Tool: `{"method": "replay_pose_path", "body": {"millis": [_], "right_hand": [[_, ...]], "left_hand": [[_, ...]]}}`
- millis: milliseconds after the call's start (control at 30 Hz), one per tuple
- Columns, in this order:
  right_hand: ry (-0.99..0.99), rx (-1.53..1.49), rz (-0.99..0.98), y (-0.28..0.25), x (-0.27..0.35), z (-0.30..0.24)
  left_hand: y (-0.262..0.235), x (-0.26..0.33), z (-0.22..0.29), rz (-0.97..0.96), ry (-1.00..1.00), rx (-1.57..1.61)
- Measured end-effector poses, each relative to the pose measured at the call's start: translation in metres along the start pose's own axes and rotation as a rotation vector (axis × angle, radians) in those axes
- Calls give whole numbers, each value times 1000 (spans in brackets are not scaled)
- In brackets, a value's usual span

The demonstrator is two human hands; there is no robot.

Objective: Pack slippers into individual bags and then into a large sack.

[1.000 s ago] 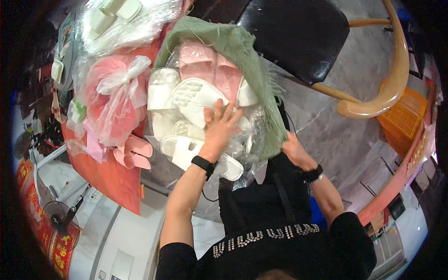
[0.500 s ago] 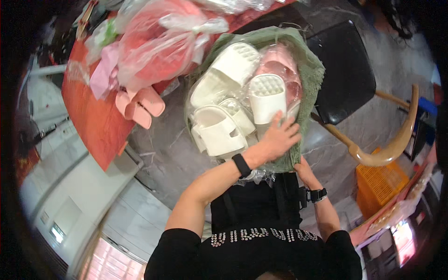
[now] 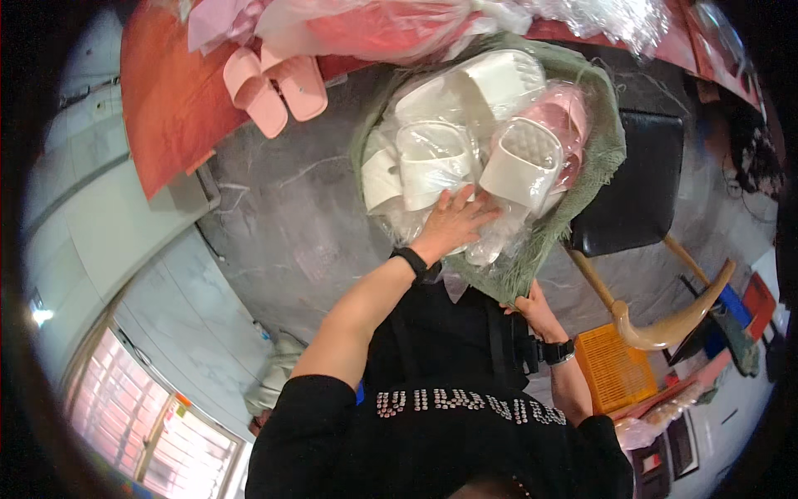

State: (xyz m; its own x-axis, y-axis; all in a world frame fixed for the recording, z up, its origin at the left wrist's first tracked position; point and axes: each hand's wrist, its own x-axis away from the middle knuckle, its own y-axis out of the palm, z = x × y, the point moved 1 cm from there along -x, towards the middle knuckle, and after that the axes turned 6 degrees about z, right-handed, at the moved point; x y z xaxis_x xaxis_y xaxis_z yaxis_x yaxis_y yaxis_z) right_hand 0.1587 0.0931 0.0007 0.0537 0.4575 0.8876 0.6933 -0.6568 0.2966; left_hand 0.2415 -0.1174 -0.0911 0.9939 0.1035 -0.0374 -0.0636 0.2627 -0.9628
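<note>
A green woven sack (image 3: 605, 137) stands open in front of me, full of slippers in clear plastic wrapping. My left hand (image 3: 453, 223) reaches over its near side, fingers spread against the lower edge of a white slipper (image 3: 434, 170). Right of that hand, a second white slipper (image 3: 524, 165) leans with its textured footbed showing. Farther back lies another white slipper (image 3: 507, 75), and a pink slipper (image 3: 568, 125) is at the right side. My right hand (image 3: 536, 309) pinches the sack's near rim, the cloth pulled to a point there.
A red table (image 3: 170, 108) at the far left carries pink slippers (image 3: 303, 87) and a plastic bag (image 3: 366, 29) with red contents. To the right are a black-seated chair (image 3: 636, 183) with a curved wooden part and an orange plastic crate (image 3: 613, 370). Grey marbled floor (image 3: 283, 183) lies beneath.
My left hand has moved left, from the right-hand white slipper to the left one. The right hand keeps hold of the sack's rim. The whole view has shifted.
</note>
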Motion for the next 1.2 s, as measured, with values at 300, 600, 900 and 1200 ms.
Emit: {"method": "replay_pose_path", "body": {"millis": [300,600,900,1200], "right_hand": [[-14,211,234,-26,4,-7],[-404,-342,641,-112,-48,-77],[-548,-115,617,-145,-94,-172],[-395,-26,630,-134,-104,-191]], "left_hand": [[-111,8,32,176,-142,527],[-72,120,-95,800,-1577,1030],[-66,170,-120,78,-1532,1058],[-12,107,-61,429,-1522,1582]]}}
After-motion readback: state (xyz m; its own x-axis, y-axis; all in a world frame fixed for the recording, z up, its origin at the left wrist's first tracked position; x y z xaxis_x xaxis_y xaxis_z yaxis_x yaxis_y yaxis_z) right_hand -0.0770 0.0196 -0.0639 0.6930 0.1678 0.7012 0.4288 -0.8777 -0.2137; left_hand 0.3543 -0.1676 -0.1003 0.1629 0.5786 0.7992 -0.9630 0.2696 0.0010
